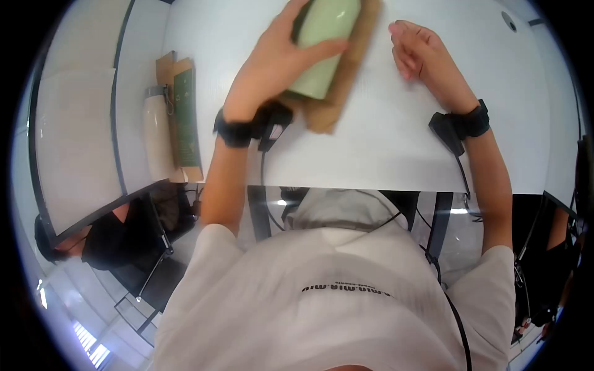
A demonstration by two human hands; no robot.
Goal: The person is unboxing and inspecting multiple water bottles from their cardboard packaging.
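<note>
A person's left hand [275, 65] wraps around a pale green bottle [325, 37], thumb across its side, pressing it onto a brown cardboard sleeve [346, 77] that lies tilted toward the far side of a white table [371, 142]. The right hand [421, 52] rests empty on the tabletop just beside the cardboard, fingers loosely curled. Black wristbands [234, 131] with cables circle both wrists. Along the table's left edge, well apart from both hands, a white bottle [158, 139] lies just beside a green box [185, 117]
</note>
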